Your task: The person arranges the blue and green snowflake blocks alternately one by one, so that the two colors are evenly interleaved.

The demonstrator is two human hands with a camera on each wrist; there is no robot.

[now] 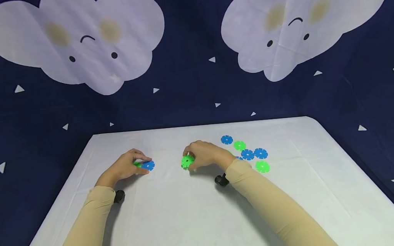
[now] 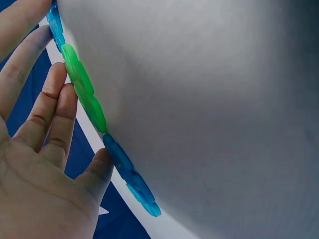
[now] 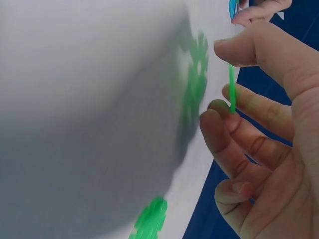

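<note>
My left hand (image 1: pixel 125 168) rests on the left of the table, thumb and index finger at opposite edges of a blue notched disc (image 1: pixel 148 165). Beside it lies a green notched disc (image 1: pixel 137 164), partly under the hand. In the left wrist view, the other fingertips touch the green disc (image 2: pixel 85 92), and the little finger touches another blue disc (image 2: pixel 130 174), which the hand hides from the head view. Near the table's middle, my right hand (image 1: pixel 204 153) pinches a green notched disc (image 1: pixel 187 161). The right wrist view shows this disc (image 3: pixel 232 92) edge-on, raised above the cloth.
Several loose blue discs (image 1: pixel 247 154) and green discs (image 1: pixel 262 167) lie flat to the right, some partly hidden behind the right wrist. A white cloth covers the table (image 1: pixel 176 217). Behind it hangs a dark blue curtain (image 1: pixel 188 62) with clouds and triangles.
</note>
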